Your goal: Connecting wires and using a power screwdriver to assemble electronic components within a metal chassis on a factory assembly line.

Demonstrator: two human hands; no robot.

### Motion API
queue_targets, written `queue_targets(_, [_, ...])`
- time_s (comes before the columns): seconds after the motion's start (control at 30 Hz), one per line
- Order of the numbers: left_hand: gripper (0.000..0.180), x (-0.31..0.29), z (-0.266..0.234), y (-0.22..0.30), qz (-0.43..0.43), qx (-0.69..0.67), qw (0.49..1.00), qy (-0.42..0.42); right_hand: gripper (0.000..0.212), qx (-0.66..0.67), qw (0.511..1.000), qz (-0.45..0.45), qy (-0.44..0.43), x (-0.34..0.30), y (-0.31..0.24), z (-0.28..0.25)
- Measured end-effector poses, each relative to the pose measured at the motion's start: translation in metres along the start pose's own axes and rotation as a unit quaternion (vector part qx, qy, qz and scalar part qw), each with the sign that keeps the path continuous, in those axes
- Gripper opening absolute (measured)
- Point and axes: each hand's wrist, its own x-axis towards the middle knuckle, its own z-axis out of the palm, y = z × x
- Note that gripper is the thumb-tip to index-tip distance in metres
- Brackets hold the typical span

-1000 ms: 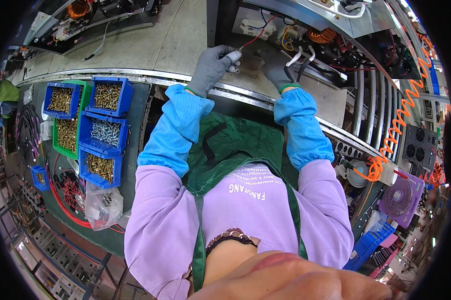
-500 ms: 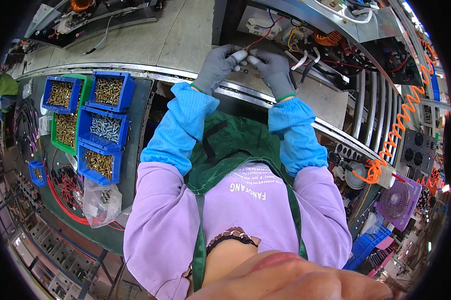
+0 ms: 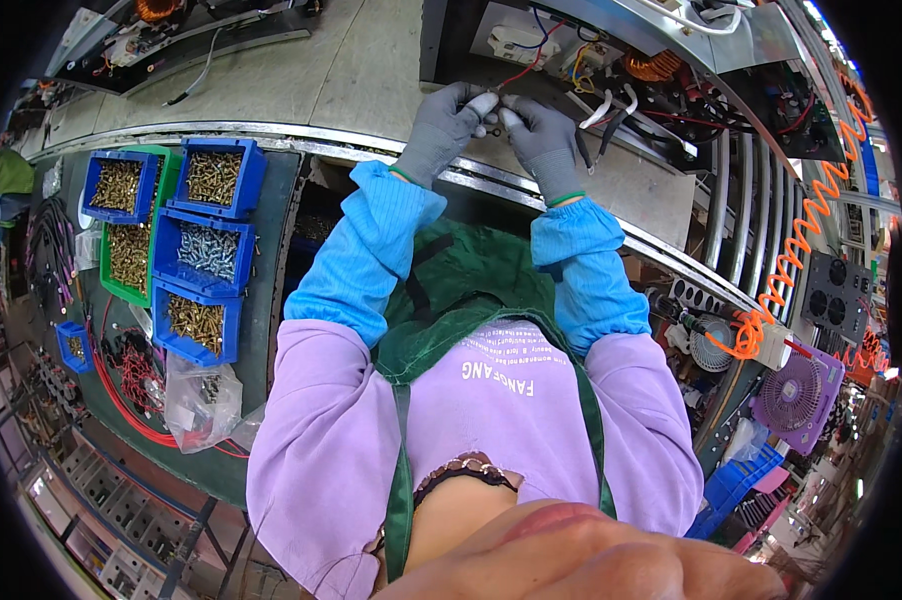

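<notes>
Both hands wear grey gloves with whitish fingertips and work close together at the front of an opened metal-cased electrical unit [image 3: 716,58]. Closed in a pinch, my left hand [image 3: 449,128] holds the end of a thin red wire [image 3: 524,72] that runs out of the casing. My right hand [image 3: 539,142] is pinched too, its fingertips nearly meeting the left ones at the wire's end. What lies between the right fingers is too small to make out. Just below the fingertips shows a small dark ring-like piece [image 3: 496,131]. White-sleeved cable ends [image 3: 598,108] stick out beside my right hand.
Blue bins [image 3: 203,258] and a green bin [image 3: 108,283] of screws stand on the left bench, near a clear plastic bag [image 3: 199,405] and red wires [image 3: 141,425]. Another opened unit [image 3: 176,60] sits far left. Metal rollers [image 3: 743,210], an orange coiled hose [image 3: 794,250] and a purple fan [image 3: 796,392] are at right.
Both hands have shifted slightly away from me and stay pinched together at the red wire's end. The picture has moved a little; the bins and units stand as before.
</notes>
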Motion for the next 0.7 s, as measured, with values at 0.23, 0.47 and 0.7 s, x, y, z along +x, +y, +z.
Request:
queue_targets(0.23, [0.029,0.003,0.002,0.0,-0.051,0.027,0.998,0.024,0.02,-0.025,1.0,-0.008,0.005,-0.003,-0.007,-0.001])
queue_targets(0.47, [0.031,-0.001,0.006,0.008,-0.032,-0.002,0.998,0.05,0.018,0.056,0.995,0.073,0.045,0.013,0.034,0.006])
queue_targets(0.7, [0.029,0.006,0.002,-0.007,0.012,0.051,0.995,0.087,0.022,-0.141,0.982,-0.121,0.025,0.026,0.007,0.006])
